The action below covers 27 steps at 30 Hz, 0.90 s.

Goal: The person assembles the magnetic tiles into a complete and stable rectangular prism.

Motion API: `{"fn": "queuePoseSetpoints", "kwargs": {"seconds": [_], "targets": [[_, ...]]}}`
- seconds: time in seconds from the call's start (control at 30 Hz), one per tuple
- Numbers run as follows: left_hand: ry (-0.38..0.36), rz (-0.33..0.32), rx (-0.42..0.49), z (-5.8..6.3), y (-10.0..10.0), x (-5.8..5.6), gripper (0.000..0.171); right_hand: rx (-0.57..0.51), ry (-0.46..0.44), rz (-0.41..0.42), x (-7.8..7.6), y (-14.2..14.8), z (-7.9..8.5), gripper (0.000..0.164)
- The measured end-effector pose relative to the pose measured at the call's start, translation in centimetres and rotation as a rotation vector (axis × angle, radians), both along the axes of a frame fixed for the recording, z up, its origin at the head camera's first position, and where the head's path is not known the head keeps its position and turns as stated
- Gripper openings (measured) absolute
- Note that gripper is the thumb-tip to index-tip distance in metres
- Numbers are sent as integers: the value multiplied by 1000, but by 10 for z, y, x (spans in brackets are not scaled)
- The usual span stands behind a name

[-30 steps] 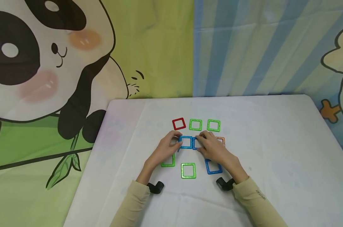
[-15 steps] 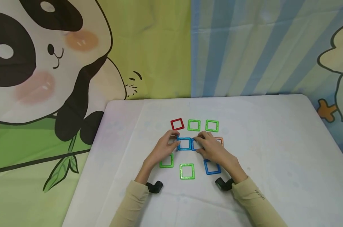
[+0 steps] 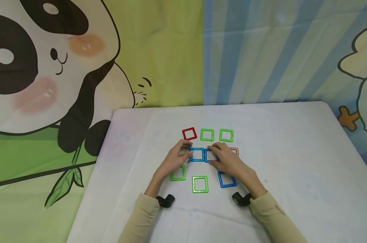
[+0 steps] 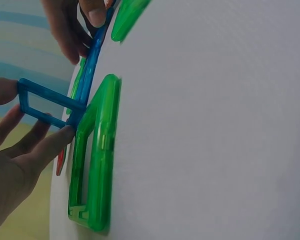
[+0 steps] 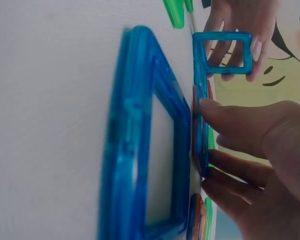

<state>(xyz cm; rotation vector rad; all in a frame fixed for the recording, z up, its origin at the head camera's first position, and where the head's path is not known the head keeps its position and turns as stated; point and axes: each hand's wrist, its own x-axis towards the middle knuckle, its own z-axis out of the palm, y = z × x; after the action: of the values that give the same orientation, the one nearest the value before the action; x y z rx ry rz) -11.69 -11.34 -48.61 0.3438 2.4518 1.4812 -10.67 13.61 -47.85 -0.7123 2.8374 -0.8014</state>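
Observation:
With thumb and fingers my left hand [image 3: 175, 159] holds a blue square magnetic tile [image 4: 49, 94] on edge, upright. Its lower side meets the left side of a flat blue tile [image 3: 197, 160]. A second blue tile [image 3: 206, 156] lies side by side with that one, and my right hand [image 3: 231, 162] pinches it by opposite edges, covering part of it. An orange tile [image 3: 238, 152] is partly hidden behind the right hand. Close below the left hand lies a green tile [image 4: 102, 165], and near the right wrist another blue tile [image 5: 122, 140].
Along the back sit a red tile [image 3: 188, 129] and two green tiles, one left [image 3: 207, 140] and one right [image 3: 226, 140]. Another green tile [image 3: 200, 192] lies nearer me. The white-covered table [image 3: 292, 152] ends at a patterned curtain [image 3: 171, 50].
The blue tile in my left hand has tipped up and now shows edge-on beside the flat one. The head view has shifted slightly; the right hand keeps its place.

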Motion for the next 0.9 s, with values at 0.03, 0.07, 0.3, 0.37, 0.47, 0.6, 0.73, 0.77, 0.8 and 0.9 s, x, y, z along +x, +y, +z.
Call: {"fn": "queuePoseSetpoints", "kwargs": {"seconds": [0.03,0.07,0.3,0.37,0.47,0.6,0.73,0.77,0.8,0.9], "targets": [[0,4,-2,0,0,0,39,-4,2,-2,0,1,0,59],[-1,8,-5,0,1,0,39,-9,7,-2,1,2,0,59],[-6,23,2,3,3,3,40,-38,35,-29,2,10,-1,55],[-7,28,3,2,3,3,41,-37,49,-39,3,13,1,53],[-8,35,3,1,4,3,41,-34,70,-45,4,18,1,51],[-5,44,-2,0,4,4,40,-30,88,-47,6,24,-2,50],[-1,49,-3,0,4,4,40,-29,106,-52,8,29,-4,50],[0,50,-4,0,5,4,40,-27,108,-54,8,30,-5,50],[0,50,-4,0,5,4,40,-27,110,-56,8,31,-5,50],[0,51,-3,-1,5,4,40,-26,116,-61,10,34,-6,50]]}}
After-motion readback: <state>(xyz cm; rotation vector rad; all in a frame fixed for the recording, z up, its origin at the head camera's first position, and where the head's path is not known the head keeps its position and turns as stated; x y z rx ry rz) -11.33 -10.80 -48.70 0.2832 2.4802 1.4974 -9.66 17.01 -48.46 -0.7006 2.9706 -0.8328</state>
